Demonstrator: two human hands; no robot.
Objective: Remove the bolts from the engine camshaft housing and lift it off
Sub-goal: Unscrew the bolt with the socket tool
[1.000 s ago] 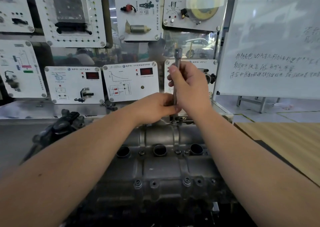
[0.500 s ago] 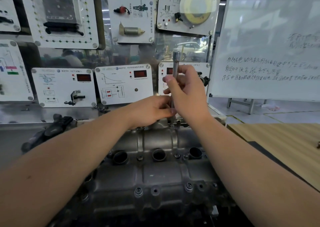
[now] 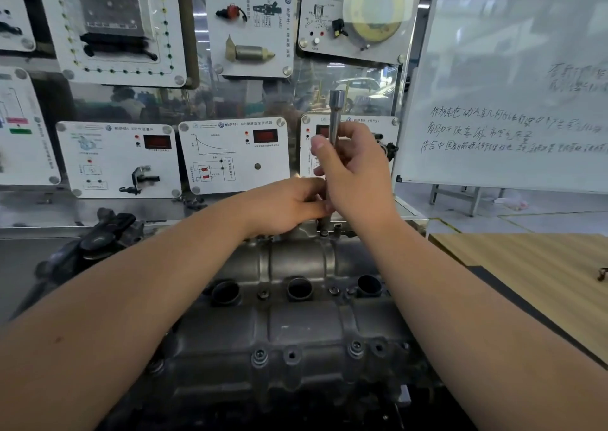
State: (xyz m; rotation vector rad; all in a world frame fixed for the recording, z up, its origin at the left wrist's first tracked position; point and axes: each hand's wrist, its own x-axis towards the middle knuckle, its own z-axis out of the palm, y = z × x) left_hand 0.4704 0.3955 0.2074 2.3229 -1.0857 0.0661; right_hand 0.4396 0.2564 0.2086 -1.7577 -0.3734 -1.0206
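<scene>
Centre and lower frame: grey metal housing (image 3: 296, 325) sits on the engine, bolts (image 3: 260, 355) visible along its near edge. At its far edge a steel socket tool (image 3: 335, 118) stands upright on a bolt. Right hand (image 3: 355, 174) wraps the shaft, thumb and fingers curled round it. Left hand (image 3: 289, 203) pinches the shaft lower down, just beside the right. Behind: white sensor display panels (image 3: 233, 154). Upper right: whiteboard (image 3: 513, 78). Right: wooden table (image 3: 543, 266).
</scene>
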